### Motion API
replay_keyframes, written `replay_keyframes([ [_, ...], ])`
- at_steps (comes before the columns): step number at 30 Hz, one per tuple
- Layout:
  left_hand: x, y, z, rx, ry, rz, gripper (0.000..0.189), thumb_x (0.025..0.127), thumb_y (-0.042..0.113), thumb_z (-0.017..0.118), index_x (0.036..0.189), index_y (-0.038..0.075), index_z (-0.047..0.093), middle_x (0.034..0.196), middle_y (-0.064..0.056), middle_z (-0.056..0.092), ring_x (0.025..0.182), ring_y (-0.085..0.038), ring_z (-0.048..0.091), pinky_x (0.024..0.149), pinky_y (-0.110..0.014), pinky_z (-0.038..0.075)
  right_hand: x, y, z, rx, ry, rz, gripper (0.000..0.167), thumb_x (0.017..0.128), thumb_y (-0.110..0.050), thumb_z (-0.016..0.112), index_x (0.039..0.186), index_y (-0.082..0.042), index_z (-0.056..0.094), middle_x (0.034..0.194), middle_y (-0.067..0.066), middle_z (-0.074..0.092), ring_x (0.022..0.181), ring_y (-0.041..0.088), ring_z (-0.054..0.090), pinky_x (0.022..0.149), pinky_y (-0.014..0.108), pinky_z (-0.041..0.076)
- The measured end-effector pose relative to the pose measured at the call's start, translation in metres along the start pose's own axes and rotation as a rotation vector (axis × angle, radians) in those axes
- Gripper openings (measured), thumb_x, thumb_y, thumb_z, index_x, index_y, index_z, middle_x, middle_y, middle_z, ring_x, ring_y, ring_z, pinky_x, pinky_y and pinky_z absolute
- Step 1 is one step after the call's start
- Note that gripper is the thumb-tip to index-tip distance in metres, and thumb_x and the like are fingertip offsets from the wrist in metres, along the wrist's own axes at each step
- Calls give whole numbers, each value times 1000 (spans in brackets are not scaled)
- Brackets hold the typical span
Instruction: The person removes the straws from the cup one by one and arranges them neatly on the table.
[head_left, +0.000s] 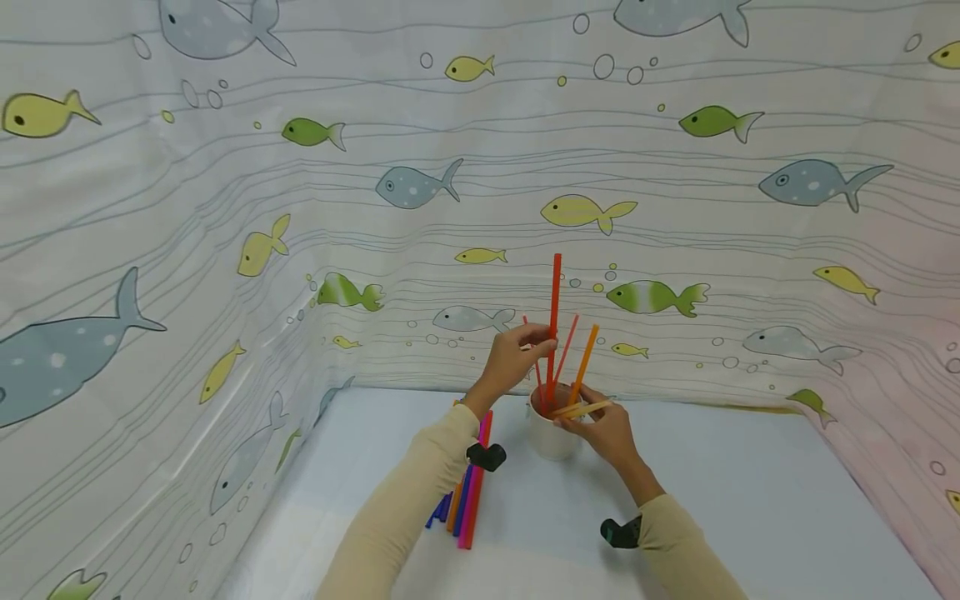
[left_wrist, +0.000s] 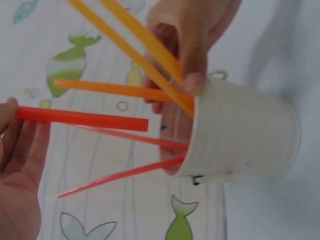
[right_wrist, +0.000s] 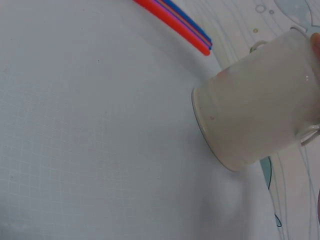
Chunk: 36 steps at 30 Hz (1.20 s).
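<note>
My left hand (head_left: 513, 360) pinches a red straw (head_left: 555, 296) near its lower part, upright over a white metal pail (head_left: 553, 440). In the left wrist view, the lower end of this red straw (left_wrist: 85, 119) stands apart from the pail's mouth. At the rim on the right, my right hand (head_left: 611, 433) holds two yellow straws (head_left: 592, 407) that slant across the opening, its thumb (left_wrist: 193, 82) right at the rim. An orange straw (head_left: 586, 360) and two thin light-red straws (head_left: 567, 346) lean in the pail. Only fingertips of the right hand show in the right wrist view.
Left of the pail, several straws (head_left: 471, 492) in red, pink, blue and orange lie in a bundle on the white table (head_left: 712, 500), partly under my left forearm. A fish-printed curtain (head_left: 420, 275) rises behind the table and along both sides.
</note>
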<state>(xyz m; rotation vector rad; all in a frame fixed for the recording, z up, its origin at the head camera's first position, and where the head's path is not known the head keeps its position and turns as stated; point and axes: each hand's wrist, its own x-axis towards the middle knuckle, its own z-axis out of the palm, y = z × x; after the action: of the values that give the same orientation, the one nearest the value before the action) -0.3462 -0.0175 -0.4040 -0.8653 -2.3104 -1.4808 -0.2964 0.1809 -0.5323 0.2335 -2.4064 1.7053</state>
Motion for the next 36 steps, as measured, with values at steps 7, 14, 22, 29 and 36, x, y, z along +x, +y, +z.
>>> replay_keyframes([
  [7,10,7,-18,-23,18,3,30,94,24,68,118,8,67,103,-1,71,93,-10,68,84,-24,55,-1,0,-1,-20,6,23,85,71,-46,85,144,-18,50,140,6,55,132,29,46,100,45,45],
  [14,1,-5,-37,-71,36,-48,30,94,21,67,119,3,66,103,-5,70,92,-15,68,80,-26,57,0,0,0,-28,12,27,87,70,-47,85,144,-16,50,140,8,54,132,30,46,99,44,46],
  [22,-26,-34,-57,-139,78,-148,32,93,18,69,120,2,66,103,-10,70,93,-20,69,79,-30,58,-1,2,1,-34,3,31,84,73,-46,84,144,-18,50,141,7,54,133,29,45,101,44,44],
  [29,-53,-60,-72,-177,102,-278,34,91,14,70,120,-2,64,104,-15,68,91,-24,69,77,-32,59,-1,1,0,-11,13,19,86,72,-47,84,144,-16,49,141,8,53,132,29,46,100,43,45],
  [36,-86,-90,-79,-118,113,-398,33,92,15,69,120,-1,65,102,-14,68,90,-24,69,77,-30,58,-1,0,1,-7,6,39,89,70,-50,84,145,-17,49,142,7,52,133,28,45,101,42,45],
])
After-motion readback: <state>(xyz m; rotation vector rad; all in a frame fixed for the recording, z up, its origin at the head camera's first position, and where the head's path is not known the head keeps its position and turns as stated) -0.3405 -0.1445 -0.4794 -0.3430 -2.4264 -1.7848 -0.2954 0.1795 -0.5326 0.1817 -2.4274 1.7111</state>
